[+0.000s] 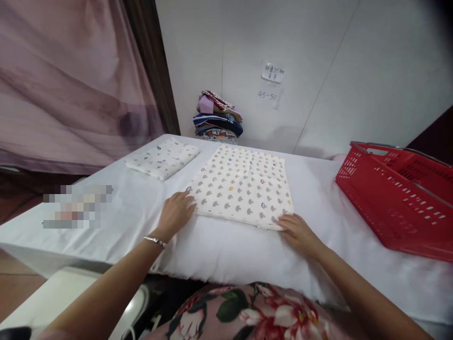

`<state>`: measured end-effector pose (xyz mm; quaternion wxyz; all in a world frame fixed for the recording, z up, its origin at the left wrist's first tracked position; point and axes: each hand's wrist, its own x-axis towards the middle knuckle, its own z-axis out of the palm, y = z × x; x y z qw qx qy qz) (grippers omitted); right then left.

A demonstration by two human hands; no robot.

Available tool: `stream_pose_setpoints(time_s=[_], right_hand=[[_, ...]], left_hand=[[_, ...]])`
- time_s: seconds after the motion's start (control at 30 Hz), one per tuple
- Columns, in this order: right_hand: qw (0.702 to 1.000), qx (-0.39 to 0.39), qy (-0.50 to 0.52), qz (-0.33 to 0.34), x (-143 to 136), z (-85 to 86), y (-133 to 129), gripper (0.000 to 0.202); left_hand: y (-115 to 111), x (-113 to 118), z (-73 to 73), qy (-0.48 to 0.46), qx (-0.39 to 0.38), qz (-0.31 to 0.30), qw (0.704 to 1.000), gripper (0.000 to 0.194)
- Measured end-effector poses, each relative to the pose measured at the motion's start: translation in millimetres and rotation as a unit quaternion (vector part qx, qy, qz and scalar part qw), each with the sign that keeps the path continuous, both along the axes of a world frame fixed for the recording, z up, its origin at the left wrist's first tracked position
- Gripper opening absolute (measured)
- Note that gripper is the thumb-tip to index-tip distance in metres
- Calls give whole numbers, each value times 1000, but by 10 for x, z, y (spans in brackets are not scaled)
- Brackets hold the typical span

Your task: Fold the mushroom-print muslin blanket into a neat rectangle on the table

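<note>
A white cloth (244,186) printed with grey mushroom shapes and a few coloured ones lies spread in a folded rectangle on the white-covered table (226,250). At its near left corner is my left hand (177,208), with a bracelet on the wrist and its fingers closed on the cloth's edge. My right hand (300,233) has its fingers at the near right corner, closed over the hem. Both thumbs are largely hidden. Farther left lies a second folded white cloth (163,158) with small dark prints, apart from both hands.
A red plastic basket (399,203) stands at the table's right side. Beyond the far edge rises a stack of folded textiles (217,118) against the white wall. Handwritten paper notes (272,73) hang there. A pixelated item (78,207) lies at the left, near a pink curtain (71,85).
</note>
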<state>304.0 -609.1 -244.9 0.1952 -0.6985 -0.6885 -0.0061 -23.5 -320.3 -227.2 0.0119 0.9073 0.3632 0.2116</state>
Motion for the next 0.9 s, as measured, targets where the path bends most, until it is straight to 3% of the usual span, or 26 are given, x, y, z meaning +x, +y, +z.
stream_pose_setpoints(time_s=[0.13, 0.23, 0.43, 0.7, 0.9], right_hand=[[999, -4, 18, 38, -229, 156, 171, 25], [997, -13, 46, 57, -361, 232, 359, 21], [997, -49, 34, 42, -450, 224, 607, 17], [992, -61, 108, -15, -443, 145, 634, 25], [997, -7, 79, -23, -484, 96, 583, 23]], left_hand=[[-361, 344, -120, -50, 1, -187, 981, 26], [-548, 608, -181, -63, -22, -264, 962, 22], [-596, 866, -220, -69, -71, -293, 951, 17], [-602, 880, -218, -66, -61, -291, 952, 21], [-665, 862, -216, -57, -31, -297, 953, 24]])
